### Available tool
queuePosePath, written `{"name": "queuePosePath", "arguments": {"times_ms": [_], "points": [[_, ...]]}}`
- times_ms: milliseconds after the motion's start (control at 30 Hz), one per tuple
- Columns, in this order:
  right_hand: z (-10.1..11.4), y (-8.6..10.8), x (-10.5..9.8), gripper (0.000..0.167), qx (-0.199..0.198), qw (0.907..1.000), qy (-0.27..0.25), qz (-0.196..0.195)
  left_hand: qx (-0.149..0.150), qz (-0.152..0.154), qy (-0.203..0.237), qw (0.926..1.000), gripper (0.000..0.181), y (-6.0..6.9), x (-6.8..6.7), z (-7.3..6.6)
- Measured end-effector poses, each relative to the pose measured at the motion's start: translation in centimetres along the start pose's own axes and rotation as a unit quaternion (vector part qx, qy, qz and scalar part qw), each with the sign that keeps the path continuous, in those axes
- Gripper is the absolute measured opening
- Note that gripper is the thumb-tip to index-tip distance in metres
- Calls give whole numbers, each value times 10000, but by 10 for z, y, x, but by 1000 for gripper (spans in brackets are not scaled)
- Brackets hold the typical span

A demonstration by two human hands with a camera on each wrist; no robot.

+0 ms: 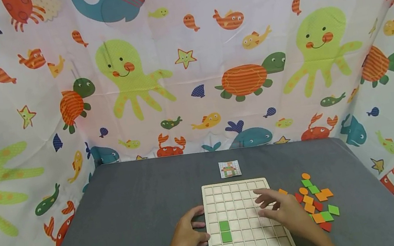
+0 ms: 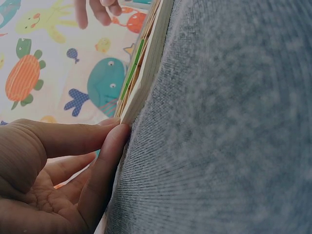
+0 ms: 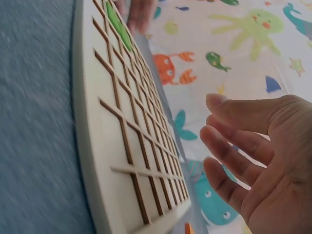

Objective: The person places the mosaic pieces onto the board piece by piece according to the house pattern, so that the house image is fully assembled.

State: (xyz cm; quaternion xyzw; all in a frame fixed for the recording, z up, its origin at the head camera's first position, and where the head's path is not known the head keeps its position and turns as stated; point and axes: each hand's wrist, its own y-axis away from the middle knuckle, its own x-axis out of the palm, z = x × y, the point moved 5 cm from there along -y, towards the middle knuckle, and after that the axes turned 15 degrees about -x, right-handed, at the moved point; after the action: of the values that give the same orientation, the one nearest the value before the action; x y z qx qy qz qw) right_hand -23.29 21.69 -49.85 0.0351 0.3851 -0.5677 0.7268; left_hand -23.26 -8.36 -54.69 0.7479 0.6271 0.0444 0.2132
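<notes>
Grid board [image 1: 246, 219] — against left fingers [image 2: 112, 151], below right fingers [image 1: 265, 193]

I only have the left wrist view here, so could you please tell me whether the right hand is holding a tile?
Observer: It is not; the right wrist view shows nothing between the thumb and fingers of the right hand.
Operator: Thank you; and what lies on that side, please?
Observer: In the head view, orange, green and red tiles are scattered to the right of the board.
Operator: Is there anything further away?
Observer: Yes, a small printed card lies on the table, beyond the board's far edge.
</notes>
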Motion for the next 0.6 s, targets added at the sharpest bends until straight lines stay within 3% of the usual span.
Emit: {"name": "queuePosePath", "arguments": {"times_ms": [333, 600], "points": [[-20, 8, -25, 59, 456, 9985, 60, -298, -2, 14, 1, 10000, 84, 0, 0, 0], [-31, 14, -40, 59, 740, 9969, -22, -271, 8, 6, 6, 10000, 84, 0, 0, -1]]}}
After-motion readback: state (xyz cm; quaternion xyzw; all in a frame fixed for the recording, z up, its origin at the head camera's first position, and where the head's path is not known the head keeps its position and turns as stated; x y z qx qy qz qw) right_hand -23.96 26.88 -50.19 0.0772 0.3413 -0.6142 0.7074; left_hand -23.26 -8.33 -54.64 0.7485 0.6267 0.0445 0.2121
